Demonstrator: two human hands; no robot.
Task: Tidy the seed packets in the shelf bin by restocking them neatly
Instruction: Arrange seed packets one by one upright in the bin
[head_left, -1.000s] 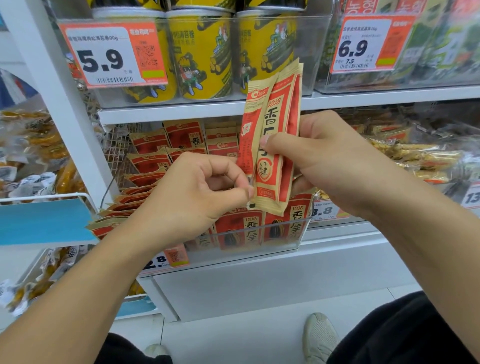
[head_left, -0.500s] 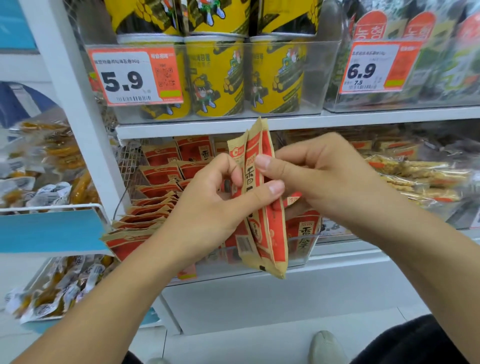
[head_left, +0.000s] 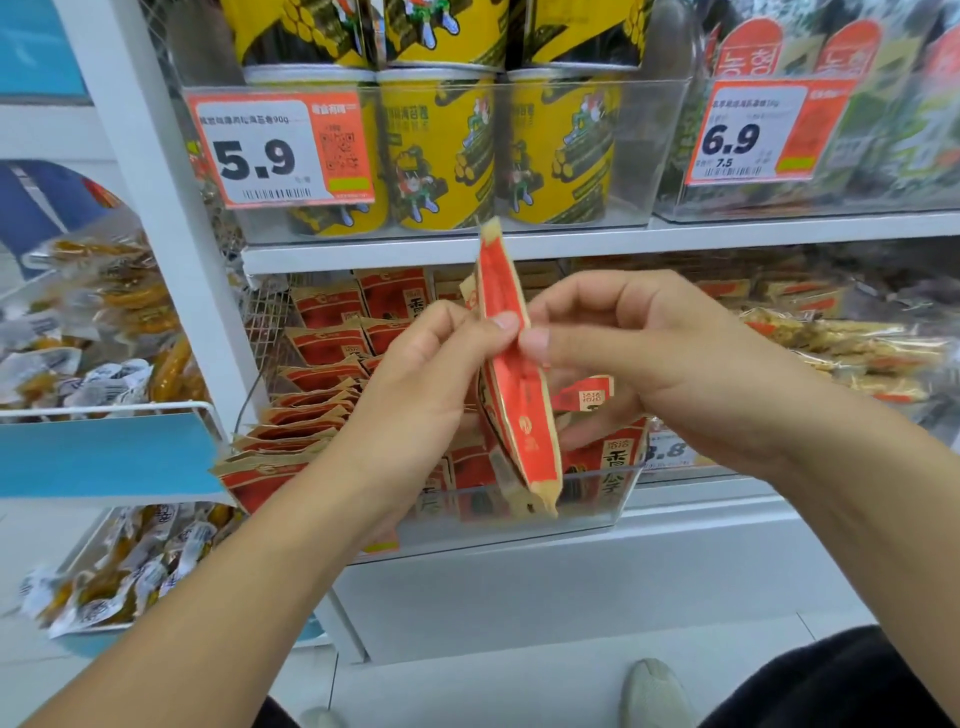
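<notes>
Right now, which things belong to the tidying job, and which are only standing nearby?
Job: seed packets pinched by left hand and right hand; clear bin; packets in bin.
Nearby: yellow cans; price tags; snack bags.

packets (head_left: 519, 395) between hands | bin (head_left: 597, 499) behind | cans (head_left: 441, 150) above

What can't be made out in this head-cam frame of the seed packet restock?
- Held red-and-tan seed packets: turned edge-on between left hand and right hand, so their count and front print are unreadable.
- Clear plastic shelf bin: the hands and held packets hide its middle; how full it is cannot be told.
- Orange 6.9 price tag: small print blurred.
- Price tag beside the bin: first digit covered.
</notes>
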